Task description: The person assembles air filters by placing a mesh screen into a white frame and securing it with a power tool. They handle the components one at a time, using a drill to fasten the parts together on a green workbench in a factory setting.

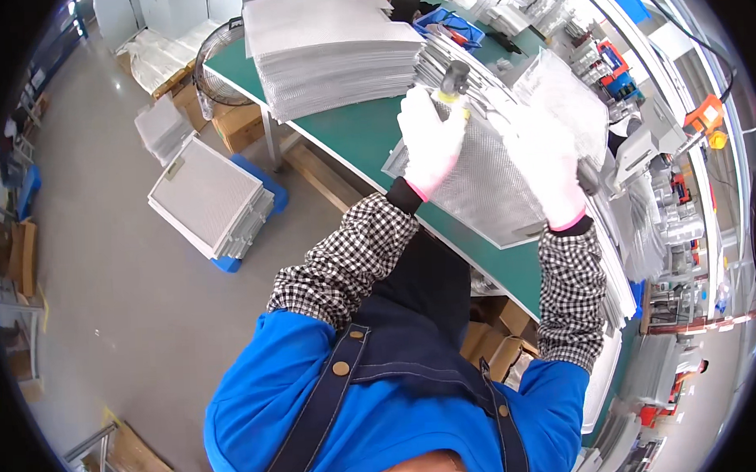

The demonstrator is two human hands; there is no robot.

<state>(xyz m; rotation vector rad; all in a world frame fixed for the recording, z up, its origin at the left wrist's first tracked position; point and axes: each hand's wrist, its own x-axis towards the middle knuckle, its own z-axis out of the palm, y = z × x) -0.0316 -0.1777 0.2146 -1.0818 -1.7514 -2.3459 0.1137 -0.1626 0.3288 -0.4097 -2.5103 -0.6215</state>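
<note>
In white gloves, both my hands are over a grey mesh panel in a thin metal frame (pixel 494 186), which lies on the green tabletop. My left hand (pixel 431 142) is closed on a tool with a black head and yellow neck, which looks like a mallet (pixel 454 79); its handle is mostly hidden. My right hand (pixel 549 168) is above the panel's right part, and glare washes out its fingers. Beside its wrist shows a dark rounded object (pixel 588 177); I cannot tell whether the hand touches it. More thin frame pieces (pixel 451 59) lie beyond the panel.
A tall stack of mesh sheets (pixel 335 71) stands on the table's far left, near a blue bin (pixel 450 27). Framed panels (pixel 210 196) are piled on the floor at left, by a fan (pixel 220 67). Plastic-wrapped sheets (pixel 565 96) lie at right; cartons (pixel 494 328) sit under the table.
</note>
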